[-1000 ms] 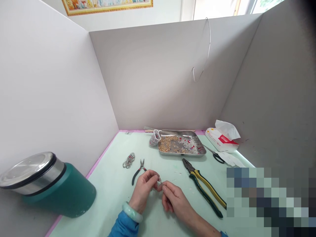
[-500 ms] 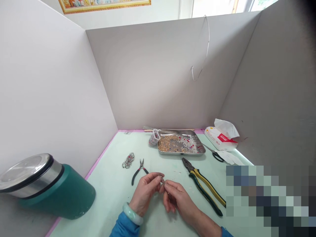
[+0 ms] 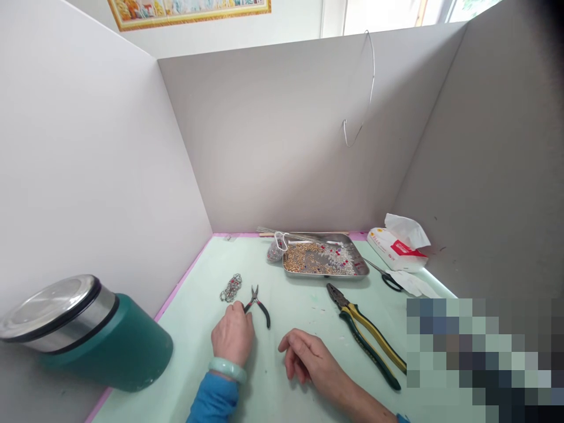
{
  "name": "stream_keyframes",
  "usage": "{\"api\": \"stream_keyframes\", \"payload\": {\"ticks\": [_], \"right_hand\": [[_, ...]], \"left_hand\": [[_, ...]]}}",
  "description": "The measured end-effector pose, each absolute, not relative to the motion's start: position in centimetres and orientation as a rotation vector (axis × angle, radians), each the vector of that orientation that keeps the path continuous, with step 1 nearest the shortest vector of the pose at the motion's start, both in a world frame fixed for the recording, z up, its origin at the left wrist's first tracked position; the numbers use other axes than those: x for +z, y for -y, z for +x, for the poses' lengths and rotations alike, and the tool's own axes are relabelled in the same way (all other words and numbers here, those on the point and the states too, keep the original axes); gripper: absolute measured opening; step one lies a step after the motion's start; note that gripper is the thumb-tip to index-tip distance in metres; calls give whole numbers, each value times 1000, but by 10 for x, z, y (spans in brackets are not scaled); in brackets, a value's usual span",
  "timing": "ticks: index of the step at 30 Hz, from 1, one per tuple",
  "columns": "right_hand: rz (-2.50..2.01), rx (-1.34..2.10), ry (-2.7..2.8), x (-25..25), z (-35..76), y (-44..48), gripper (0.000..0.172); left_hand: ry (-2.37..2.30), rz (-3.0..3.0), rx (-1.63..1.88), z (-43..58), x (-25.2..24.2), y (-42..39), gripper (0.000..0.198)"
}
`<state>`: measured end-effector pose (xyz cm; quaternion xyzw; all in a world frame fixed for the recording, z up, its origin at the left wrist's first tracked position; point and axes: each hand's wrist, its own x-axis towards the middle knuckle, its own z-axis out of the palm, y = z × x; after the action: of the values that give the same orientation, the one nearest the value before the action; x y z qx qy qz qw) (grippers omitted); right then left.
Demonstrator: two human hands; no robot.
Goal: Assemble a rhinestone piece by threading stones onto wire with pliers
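Note:
My left hand [image 3: 232, 333], with a pale green bangle at the wrist, lies on the mint-green table [image 3: 291, 294]. Its fingers are curled over the left handle of the small black pliers [image 3: 259, 306]. A small beaded chain piece [image 3: 231, 289] lies just beyond it. My right hand [image 3: 304, 355] rests on the table to the right, apart from the left hand. Its fingers are curled under, and whatever is in them is hidden.
A steel tray [image 3: 363, 271] of gold and silver beads stands at the back, with a bead bag [image 3: 275, 249] beside it. Large yellow-handled pliers [image 3: 365, 336], scissors [image 3: 388, 280] and a tissue pack [image 3: 396, 247] lie to the right. A green lidded container [image 3: 88, 338] lies at the left. Grey partition walls enclose the table.
My hands have parted. The left hand moved left and forward onto the small pliers, which have shifted. The right hand stayed and lowered to the table.

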<state>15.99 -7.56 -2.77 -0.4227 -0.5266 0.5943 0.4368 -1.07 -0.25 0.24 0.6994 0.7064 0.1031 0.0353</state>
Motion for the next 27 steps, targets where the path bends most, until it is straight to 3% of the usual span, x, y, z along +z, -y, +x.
{"api": "stream_keyframes", "payload": {"ticks": [6,10,15,22,27], "right_hand": [[-1051,1472,1288,-29,159,76,44],[-1099,1389,1128,-29,159,73,42],[-1149,1226,924,-26,163,69,39],[-767,1430,939,-25,163,74,47],[-741,1494,855,-29,159,73,37]], "left_hand": [[-2183,2222,173,-9,-8,-1,18],[-1993,2148,381,-5,-7,-3,16],[-1363,1834,845,7,-1,4,17],[-954,1562,863,33,-4,26,18],[-947,1517,875,42,-3,30,22]]}}
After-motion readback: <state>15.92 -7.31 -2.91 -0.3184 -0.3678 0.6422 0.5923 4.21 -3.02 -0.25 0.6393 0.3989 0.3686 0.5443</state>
